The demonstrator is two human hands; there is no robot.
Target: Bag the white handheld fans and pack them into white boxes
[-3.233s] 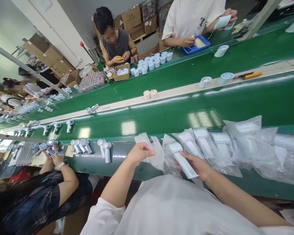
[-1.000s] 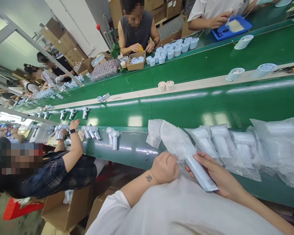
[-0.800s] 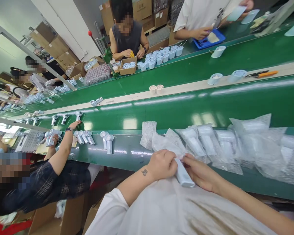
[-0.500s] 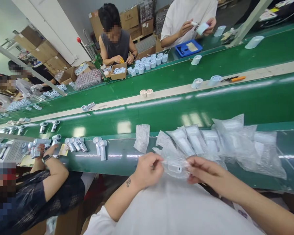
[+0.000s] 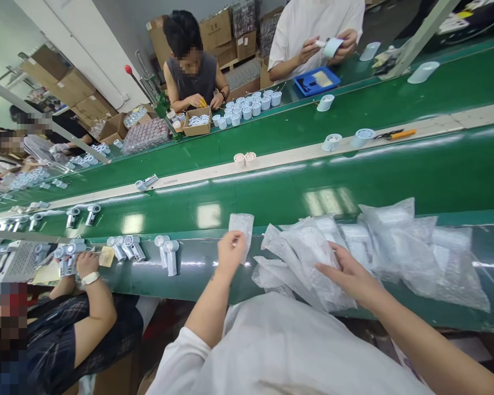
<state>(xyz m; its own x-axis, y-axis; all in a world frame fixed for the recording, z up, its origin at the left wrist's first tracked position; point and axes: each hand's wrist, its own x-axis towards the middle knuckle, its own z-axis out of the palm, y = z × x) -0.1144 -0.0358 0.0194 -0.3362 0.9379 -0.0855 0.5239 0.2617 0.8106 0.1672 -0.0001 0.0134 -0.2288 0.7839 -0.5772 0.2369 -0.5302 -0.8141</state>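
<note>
My left hand (image 5: 231, 251) has its fingers curled together at the lower edge of a small flat bubble-wrap bag (image 5: 243, 222) on the bench. Over a handheld fan in a bubble-wrap bag (image 5: 307, 255) lies my right hand (image 5: 352, 274), its thumb and fingers apart and touching the wrap. Loose bubble-wrap bags (image 5: 274, 274) lie beneath and left of that fan. More bagged light-blue fans (image 5: 403, 241) are heaped to the right of my right hand.
Unwrapped fans (image 5: 170, 255) stand left on the bench (image 5: 201, 274), near a co-worker's hand (image 5: 86, 263). Beyond runs a green conveyor belt (image 5: 271, 189). Pliers with orange handles (image 5: 401, 134) and light-blue cups (image 5: 331, 142) lie on the white divider. Two people work across.
My hands have parted. The bagged fan they held in front of my shirt now lies on the bench under my right hand. My left hand has moved forward and left to the small bag.
</note>
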